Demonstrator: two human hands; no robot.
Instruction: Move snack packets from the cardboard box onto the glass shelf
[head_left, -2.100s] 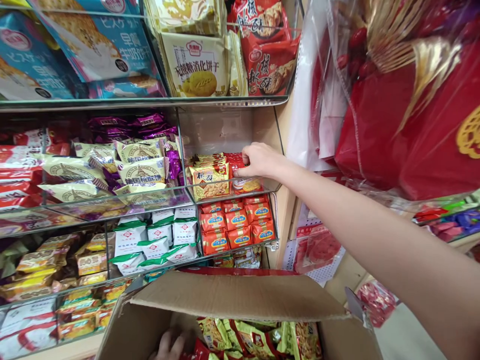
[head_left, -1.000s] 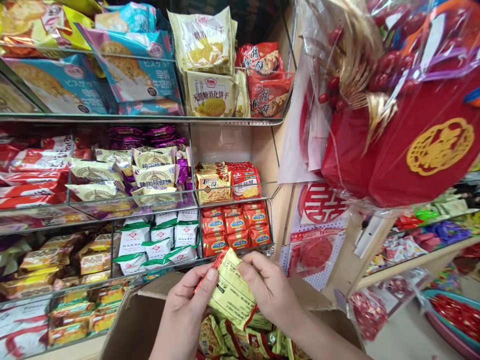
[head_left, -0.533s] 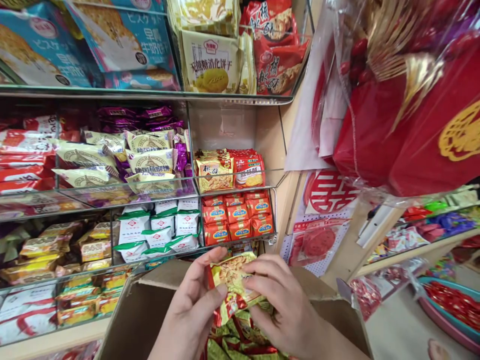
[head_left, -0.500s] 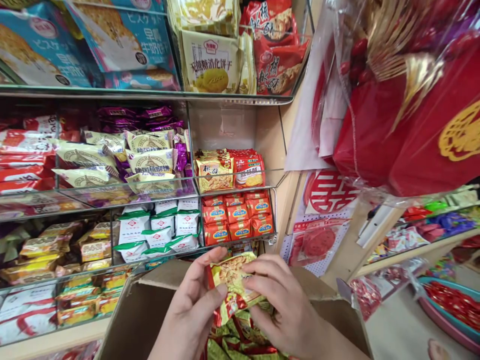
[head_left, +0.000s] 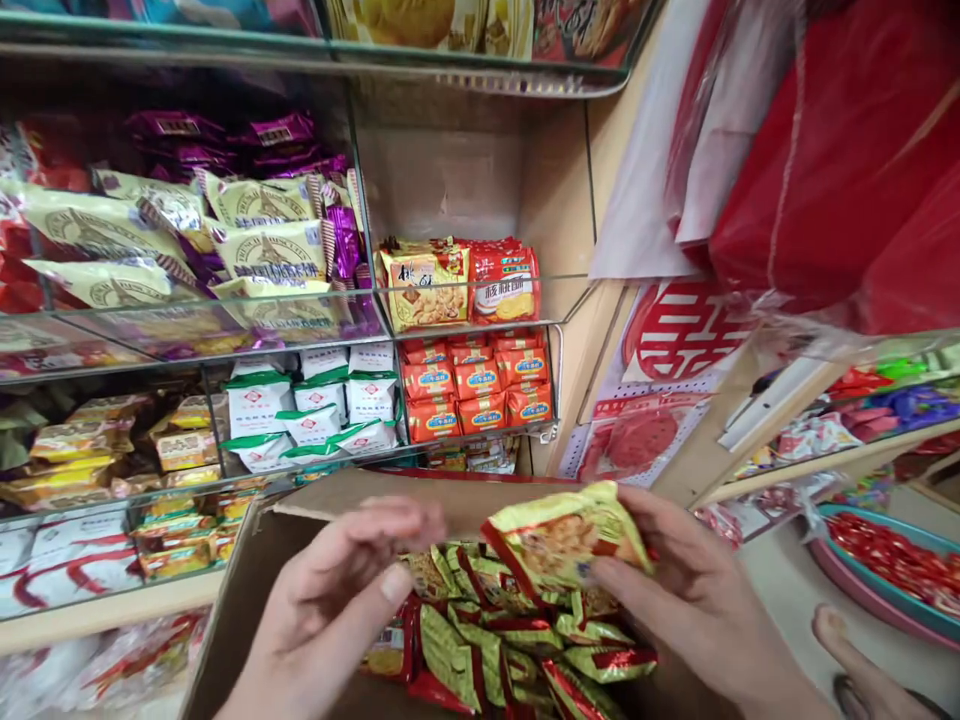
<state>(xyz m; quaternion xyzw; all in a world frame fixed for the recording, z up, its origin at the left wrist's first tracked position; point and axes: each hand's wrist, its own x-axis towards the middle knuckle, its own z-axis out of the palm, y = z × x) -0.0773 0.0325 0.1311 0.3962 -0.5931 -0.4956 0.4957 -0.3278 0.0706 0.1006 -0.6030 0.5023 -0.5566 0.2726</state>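
Note:
Over an open cardboard box (head_left: 247, 570), my right hand (head_left: 690, 580) grips a yellow and red snack packet (head_left: 570, 535) between thumb and fingers. My left hand (head_left: 337, 590) is to the left of that packet, above the box, with thumb and fingers apart and nothing in them; its fingertips are blurred. Below both hands, many similar yellow and red packets (head_left: 480, 640) lie heaped in the box. Straight ahead on the shelf stand a row of yellow packets (head_left: 426, 288) and a row of red packets (head_left: 505, 285) side by side.
Below them sit stacked small orange-red packets (head_left: 480, 380), with white and green packets (head_left: 315, 410) to their left. Cream biscuit packets (head_left: 270, 245) fill the left shelf. Red decorations in plastic (head_left: 840, 190) hang at right. A blue basin (head_left: 900, 560) and a person's foot (head_left: 840, 640) are lower right.
The view has tipped downward, showing more of the box. My left hand has let go of the packet and moved left. My right hand has carried the packet to the right.

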